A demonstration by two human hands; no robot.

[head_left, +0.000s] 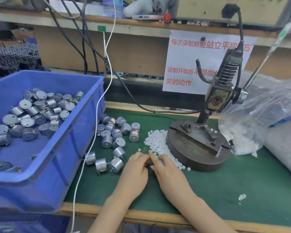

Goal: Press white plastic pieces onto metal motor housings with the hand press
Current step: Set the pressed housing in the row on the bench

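My left hand (136,167) and my right hand (165,170) meet on the green mat just in front of the pile of white plastic pieces (155,142). Between them they hold a small metal motor housing (160,161), of which only a silver sliver shows. The left fingers curl round it and the right fingers lie over it, index finger pointing forward. Loose motor housings (115,138) lie left of the hands. The hand press (198,145) stands to the right on its round base. Its lever (265,59) is up and nothing sits under the ram.
A blue bin (71,140) with several motor housings fills the left side. A white cable (97,128) hangs along the bin's right wall. A clear plastic bag (262,115) of white pieces lies right of the press. A paper notice (183,64) hangs behind.
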